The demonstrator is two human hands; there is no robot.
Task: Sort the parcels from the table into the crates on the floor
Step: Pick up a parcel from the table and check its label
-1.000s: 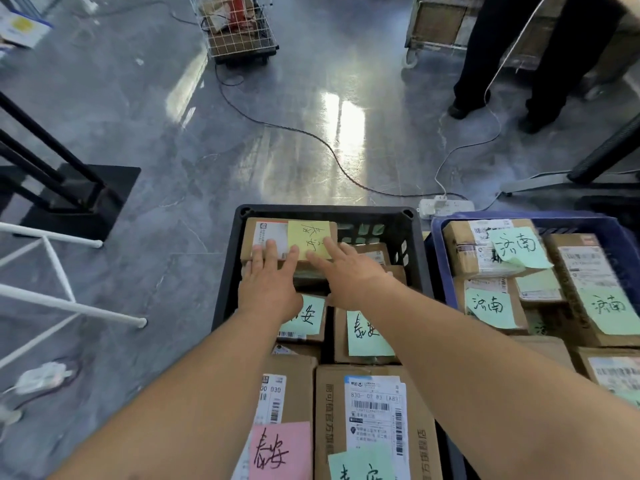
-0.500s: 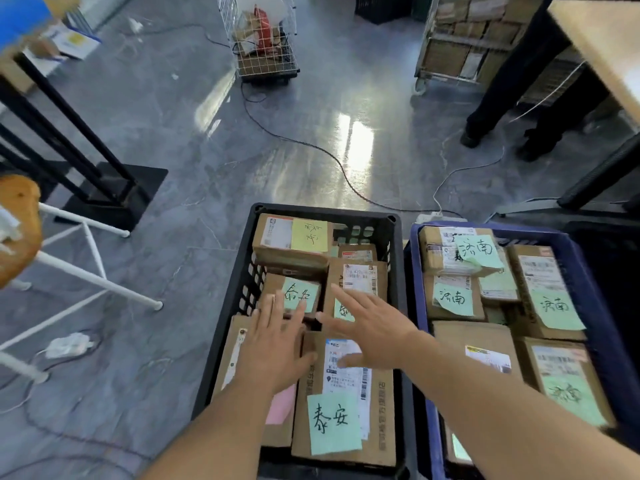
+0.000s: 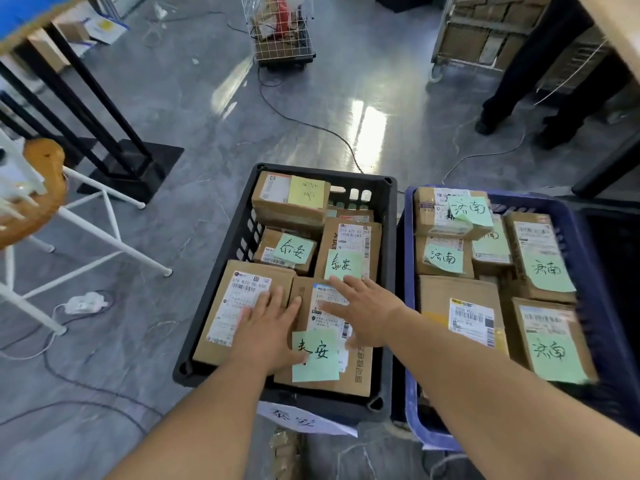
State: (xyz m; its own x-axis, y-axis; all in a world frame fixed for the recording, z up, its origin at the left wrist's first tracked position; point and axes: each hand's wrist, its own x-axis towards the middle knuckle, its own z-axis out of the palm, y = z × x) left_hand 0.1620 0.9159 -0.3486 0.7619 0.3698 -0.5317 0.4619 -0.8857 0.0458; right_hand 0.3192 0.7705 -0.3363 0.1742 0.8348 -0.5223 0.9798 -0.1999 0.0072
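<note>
A black crate (image 3: 387, 237) on the floor holds several cardboard parcels with green and yellow sticky notes. The parcel with the yellow note (image 3: 290, 199) lies at its far end. Beside it on the right, a blue crate (image 3: 585, 244) is full of parcels with green notes. My left hand (image 3: 266, 327) hovers flat over the near-left parcel (image 3: 239, 306), fingers straight, holding nothing. My right hand (image 3: 363, 311) is spread over the near-right parcel (image 3: 332, 358), also holding nothing.
A white-legged stool with a wooden seat (image 3: 34, 188) stands at the left, next to a black stand (image 3: 131, 168). Cables (image 3: 311, 126) cross the grey floor. A wire cart (image 3: 282, 29) and a person's legs (image 3: 512, 81) are farther back.
Both hands have drawn back from the far yellow-note parcel, left in the black crate, to the near end. The view has pulled back and up.
</note>
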